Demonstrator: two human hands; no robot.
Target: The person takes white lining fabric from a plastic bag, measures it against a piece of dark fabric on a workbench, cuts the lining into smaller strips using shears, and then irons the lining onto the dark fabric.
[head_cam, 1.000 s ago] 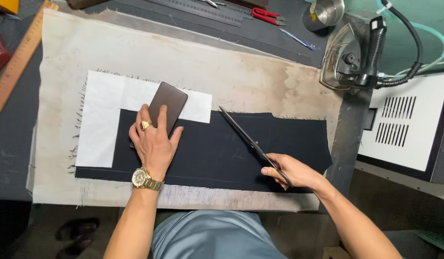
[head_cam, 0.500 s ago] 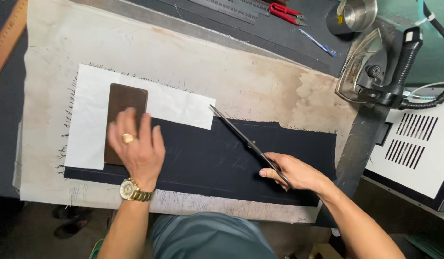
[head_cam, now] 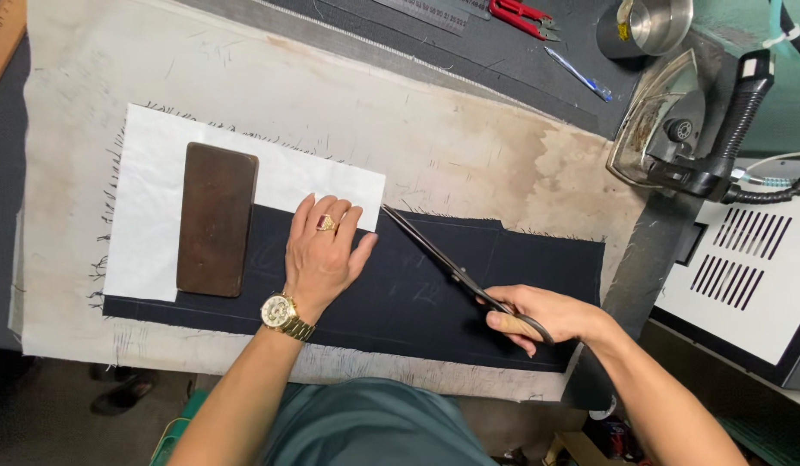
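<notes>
Head view: a strip of dark cloth (head_cam: pixel 434 298) lies flat on a stained pad (head_cam: pixel 469 147), its left end overlapped by a white sheet (head_cam: pixel 149 216), and a brown block (head_cam: pixel 215 219) rests across both as a weight. The cloth looks light, soft and limp, likely to shift or ruck under a blade, so it is best held by pressing flat near the cut line, not pinched. The left hand (head_cam: pixel 322 259) does that: palm down, 4 fingers straight and close together, thumb spread, touching the cloth at the white sheet's lower right corner and gripping nothing. The right hand (head_cam: pixel 538 315) is closed around the handles of long shears (head_cam: pixel 443 263), fingers curled through the loops; the blades look nearly shut, their tip just beside the left fingertips and lying over the cloth. An iron (head_cam: pixel 676 138), a metal cup (head_cam: pixel 646 26), a pen (head_cam: pixel 577 73) and red snips (head_cam: pixel 521 15) sit well apart.
</notes>
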